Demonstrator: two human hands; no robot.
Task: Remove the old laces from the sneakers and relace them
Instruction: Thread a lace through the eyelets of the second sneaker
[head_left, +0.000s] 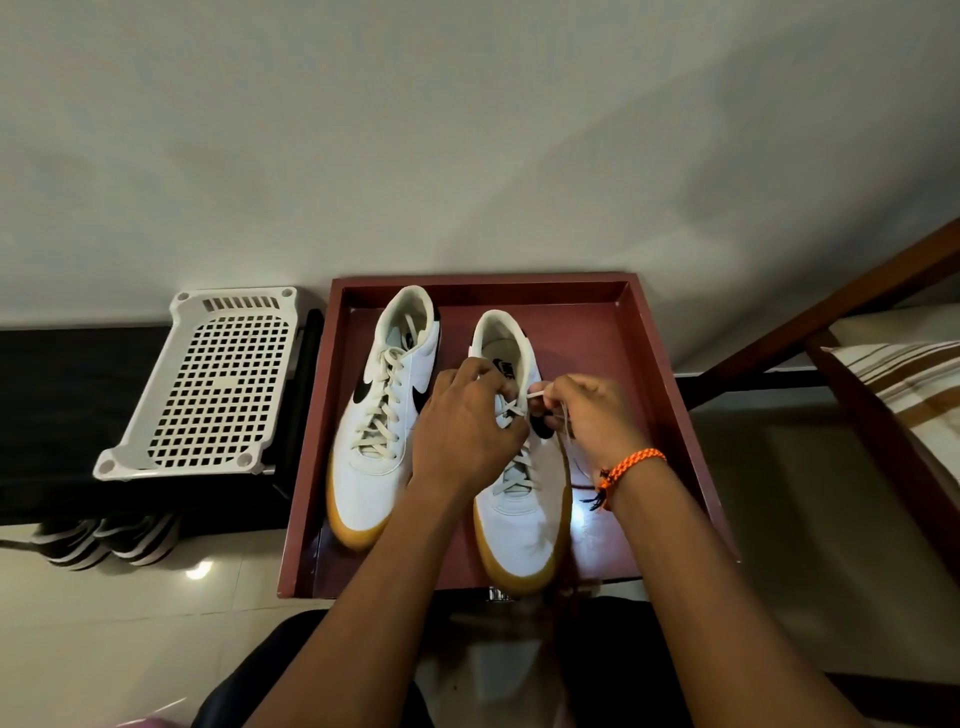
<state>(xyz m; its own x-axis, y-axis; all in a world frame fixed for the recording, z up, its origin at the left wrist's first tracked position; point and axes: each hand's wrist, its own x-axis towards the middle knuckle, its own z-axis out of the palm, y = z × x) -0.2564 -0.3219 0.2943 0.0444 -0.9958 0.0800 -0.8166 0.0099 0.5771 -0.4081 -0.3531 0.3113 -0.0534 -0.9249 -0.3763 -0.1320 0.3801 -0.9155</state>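
Right hand (587, 415) pinches the cream flat lace (540, 391), left hand (467, 426) curled on the right white gum-soled sneaker (519, 519); best draw gently, steadily.

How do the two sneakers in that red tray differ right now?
The left sneaker lies untouched, its lace fully crossed; the right sneaker has both hands at its top eyelets, the right hand pinching a lace end. The left one sits farther back. Both are white with gum soles.
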